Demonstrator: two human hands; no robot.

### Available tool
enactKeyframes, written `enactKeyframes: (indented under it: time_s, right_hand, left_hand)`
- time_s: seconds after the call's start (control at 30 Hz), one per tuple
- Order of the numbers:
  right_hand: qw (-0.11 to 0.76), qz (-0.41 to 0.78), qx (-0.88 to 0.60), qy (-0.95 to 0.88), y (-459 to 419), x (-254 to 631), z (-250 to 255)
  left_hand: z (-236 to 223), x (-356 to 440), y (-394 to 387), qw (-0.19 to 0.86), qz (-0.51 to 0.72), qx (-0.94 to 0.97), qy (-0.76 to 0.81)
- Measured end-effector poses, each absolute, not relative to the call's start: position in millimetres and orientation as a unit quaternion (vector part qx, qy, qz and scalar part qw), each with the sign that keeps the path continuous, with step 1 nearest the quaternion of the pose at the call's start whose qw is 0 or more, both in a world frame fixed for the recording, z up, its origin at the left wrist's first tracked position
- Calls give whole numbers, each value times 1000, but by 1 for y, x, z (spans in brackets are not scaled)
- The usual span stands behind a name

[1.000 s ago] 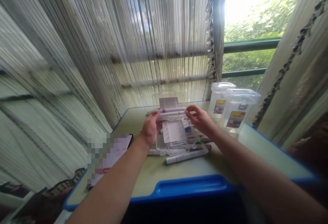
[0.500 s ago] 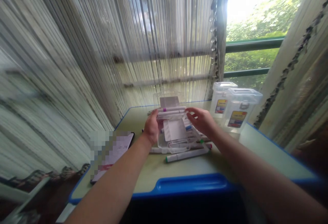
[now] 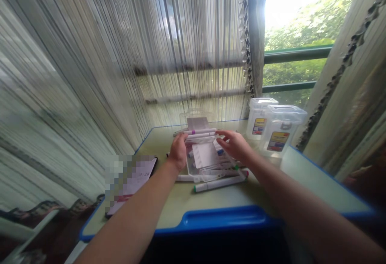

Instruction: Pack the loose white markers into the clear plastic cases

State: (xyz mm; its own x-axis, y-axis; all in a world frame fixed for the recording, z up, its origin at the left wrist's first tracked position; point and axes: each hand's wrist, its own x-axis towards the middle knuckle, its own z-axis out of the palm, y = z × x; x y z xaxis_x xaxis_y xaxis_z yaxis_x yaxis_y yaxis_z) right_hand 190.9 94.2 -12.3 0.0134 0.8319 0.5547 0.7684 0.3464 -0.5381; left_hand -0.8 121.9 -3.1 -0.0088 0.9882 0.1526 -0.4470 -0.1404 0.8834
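Note:
Several white markers (image 3: 200, 134), one with a purple band, lie crosswise between my two hands. My left hand (image 3: 179, 151) is closed around their left ends, its thumb along the edge. At the right ends, my right hand (image 3: 230, 141) has its fingers bent against the markers. Below them sits an open clear plastic case (image 3: 193, 169) with a white card (image 3: 205, 154) in it. More markers lie under and around the case. A white marker with a green end (image 3: 220, 184) rests on the table in front of it.
Two clear lidded containers with labels stand at the table's back right, the nearer one (image 3: 279, 131) larger in view. A phone (image 3: 141, 175), partly blurred out, lies at the left. The table (image 3: 171, 203) has a blue rim and a blue front groove (image 3: 226, 217). Curtains hang behind.
The view has shifted slightly. My hands stay at the two ends of the markers, and the markers sit a little lower in the picture.

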Motion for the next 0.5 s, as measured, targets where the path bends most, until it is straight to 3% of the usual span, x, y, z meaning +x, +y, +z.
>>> enactKeyframes:
  time_s: [0.3,0.5]
  right_hand:
    - [521,287,-538,-597,93,186,-12]
    - [567,340,-512,-548,90,189,-4]
  left_hand:
    - [-6,0,121,548,629,449,321]
    - [-8,-1,125,538,643,435,329]
